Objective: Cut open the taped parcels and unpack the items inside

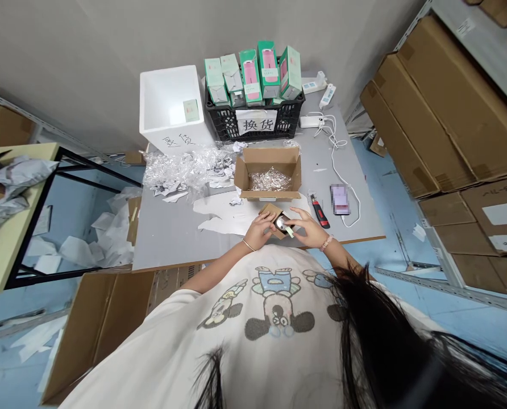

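Observation:
Close to the table's front edge, my left hand (258,232) is closed on a small brown cardboard box (269,209) with raised flaps. A shiny, silvery, round-topped object (282,222) shows at the box's opening; its lower part is hidden. My right hand (308,228) is closed around the right side of this object, thumb and fingers against it. A pale green piece (289,231) sticks out beside the right fingers. Just beyond stands an open carton (267,195) with crumpled clear wrap (271,179) inside.
A red-and-black utility knife (320,213) and a charging phone (340,200) lie to the right. Plastic wrap and paper scraps (177,170) cover the left. Behind stand a white foam box (148,108) and a black crate (223,123) of green boxes. Large cartons (445,108) flank the right.

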